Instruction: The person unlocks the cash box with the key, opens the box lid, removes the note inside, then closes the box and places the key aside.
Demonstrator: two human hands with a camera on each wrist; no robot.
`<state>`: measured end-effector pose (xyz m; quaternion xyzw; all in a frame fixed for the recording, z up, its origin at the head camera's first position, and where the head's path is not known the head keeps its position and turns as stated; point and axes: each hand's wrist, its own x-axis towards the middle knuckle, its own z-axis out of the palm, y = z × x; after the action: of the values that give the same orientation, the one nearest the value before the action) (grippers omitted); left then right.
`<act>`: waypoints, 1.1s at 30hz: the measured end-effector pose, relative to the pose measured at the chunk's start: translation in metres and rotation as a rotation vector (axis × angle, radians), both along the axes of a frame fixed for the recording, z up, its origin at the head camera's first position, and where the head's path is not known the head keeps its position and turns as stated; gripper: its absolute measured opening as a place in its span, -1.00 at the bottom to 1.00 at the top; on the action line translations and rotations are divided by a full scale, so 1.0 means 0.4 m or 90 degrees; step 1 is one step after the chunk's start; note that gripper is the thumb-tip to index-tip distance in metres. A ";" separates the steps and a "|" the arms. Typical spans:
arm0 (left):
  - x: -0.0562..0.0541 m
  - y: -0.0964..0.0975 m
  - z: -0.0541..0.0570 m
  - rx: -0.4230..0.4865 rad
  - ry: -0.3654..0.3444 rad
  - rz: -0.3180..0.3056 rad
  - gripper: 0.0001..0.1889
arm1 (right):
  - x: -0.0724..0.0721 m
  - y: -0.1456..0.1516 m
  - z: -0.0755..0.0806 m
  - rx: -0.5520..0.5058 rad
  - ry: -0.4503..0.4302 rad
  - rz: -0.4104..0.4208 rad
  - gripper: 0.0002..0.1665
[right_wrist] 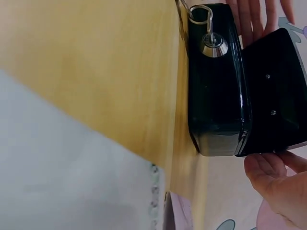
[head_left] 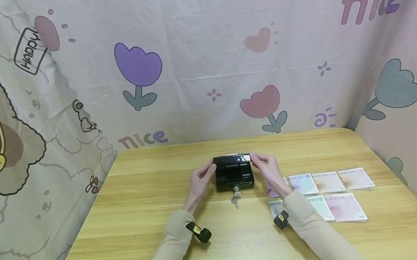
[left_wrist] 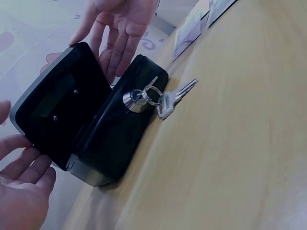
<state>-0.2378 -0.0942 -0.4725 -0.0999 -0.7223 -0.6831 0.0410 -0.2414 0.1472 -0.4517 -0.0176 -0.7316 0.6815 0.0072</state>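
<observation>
A small black cash box [head_left: 223, 187] stands on the wooden table with its lid [head_left: 228, 160] raised. My left hand [head_left: 200, 185] holds the lid's left side, fingers at the edge in the left wrist view. On the opposite side, my right hand [head_left: 270, 172] pinches the lid's edge between thumb and fingers, as the right wrist view shows. A key sits in the silver lock [left_wrist: 135, 101] on the front wall, and further keys [left_wrist: 169, 101] hang from its ring. The inside of the box looks dark, with compartments visible from above.
Stacks of pastel, banknote-like papers lie in two rows right of the box, among them a blue stack [head_left: 303, 184] and a pink stack [head_left: 345, 207]. My right forearm covers part of them. Behind the table [head_left: 134, 226] hangs a printed cloth [head_left: 192, 62].
</observation>
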 end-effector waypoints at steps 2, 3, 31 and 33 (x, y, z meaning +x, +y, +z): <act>0.004 0.000 -0.005 0.002 -0.002 0.003 -0.54 | 0.008 0.001 -0.001 0.009 -0.001 0.011 -0.39; 0.006 0.000 -0.007 0.007 -0.007 0.006 -0.53 | 0.012 0.002 -0.002 0.014 -0.001 0.013 -0.39; 0.018 -0.007 -0.040 -0.010 -0.077 0.054 -0.58 | 0.041 -0.014 -0.030 0.066 -0.023 0.027 -0.53; 0.015 -0.009 -0.039 -0.013 -0.083 0.057 -0.58 | 0.039 -0.016 -0.030 0.063 -0.029 0.030 -0.52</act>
<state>-0.2316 -0.0978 -0.4881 -0.0232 -0.7340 -0.6783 0.0236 -0.2258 0.1410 -0.4636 -0.0155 -0.7647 0.6438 -0.0243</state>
